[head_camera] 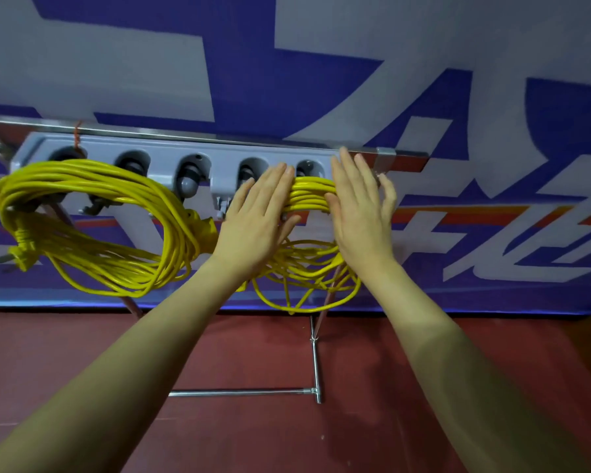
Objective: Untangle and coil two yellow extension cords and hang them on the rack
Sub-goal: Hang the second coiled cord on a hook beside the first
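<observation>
A grey rack (164, 155) with several round holders is fixed to a metal bar. One coiled yellow extension cord (93, 213) hangs from its left end, its plug (19, 252) dangling at the left. A second yellow cord coil (309, 196) hangs over the rack's right end, its loops drooping below. My left hand (256, 220) lies flat against the left side of this coil, fingers straight. On the coil's right side, my right hand (359, 206) presses with straight fingers.
Behind the rack hangs a blue and white banner (321, 63). The rack's metal stand (316, 363) and its foot bar (239, 392) rest on a dark red floor below.
</observation>
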A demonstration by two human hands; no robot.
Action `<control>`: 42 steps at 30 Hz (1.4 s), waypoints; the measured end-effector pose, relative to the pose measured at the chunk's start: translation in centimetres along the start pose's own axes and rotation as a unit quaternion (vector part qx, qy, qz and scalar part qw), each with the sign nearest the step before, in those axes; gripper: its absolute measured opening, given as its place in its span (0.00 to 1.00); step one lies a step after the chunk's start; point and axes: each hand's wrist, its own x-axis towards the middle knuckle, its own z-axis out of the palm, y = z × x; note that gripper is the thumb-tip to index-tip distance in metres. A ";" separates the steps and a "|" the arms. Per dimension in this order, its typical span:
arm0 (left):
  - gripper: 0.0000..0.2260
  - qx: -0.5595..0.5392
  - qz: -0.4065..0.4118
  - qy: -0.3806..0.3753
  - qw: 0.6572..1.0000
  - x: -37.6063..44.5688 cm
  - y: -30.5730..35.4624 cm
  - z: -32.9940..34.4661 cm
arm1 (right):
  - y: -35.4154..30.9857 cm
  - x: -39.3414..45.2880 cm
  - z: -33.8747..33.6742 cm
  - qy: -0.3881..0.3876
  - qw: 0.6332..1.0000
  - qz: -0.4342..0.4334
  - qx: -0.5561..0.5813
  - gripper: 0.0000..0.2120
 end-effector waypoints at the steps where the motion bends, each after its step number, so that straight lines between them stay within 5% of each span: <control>1: 0.26 -0.009 0.006 -0.001 1.000 0.1 -0.1 0.2 | 0.4 0.2 0.1 -0.017 1.000 -0.012 0.012 0.21; 7: 0.25 0.003 0.005 0.002 1.000 0.1 -0.4 1.1 | 1.8 0.6 1.4 -0.078 0.974 -0.012 0.211 0.22; 15: 0.31 0.054 0.039 0.009 0.998 -0.8 -0.7 1.0 | 1.9 0.0 1.7 -0.083 0.966 -0.004 0.246 0.24; 19: 0.37 0.116 0.090 0.019 0.989 -3.8 0.0 1.0 | 1.7 -1.7 1.6 -0.070 0.933 0.113 0.334 0.34; 22: 0.29 0.097 0.154 0.009 0.983 -7.1 2.1 1.7 | 1.3 -3.4 1.6 -0.093 0.898 0.180 0.391 0.39; 33: 0.29 0.037 0.016 -0.156 0.987 -15.0 5.2 6.1 | 2.9 -13.5 4.7 -0.171 0.804 0.352 0.448 0.42; 39: 0.25 0.049 0.006 -0.171 0.984 -15.4 5.4 8.8 | 1.5 -15.4 8.0 -0.150 0.779 0.434 0.427 0.10; 42: 0.21 0.048 0.029 -0.145 0.988 -15.1 5.6 9.2 | 1.8 -15.6 7.6 -0.154 0.778 0.430 0.430 0.07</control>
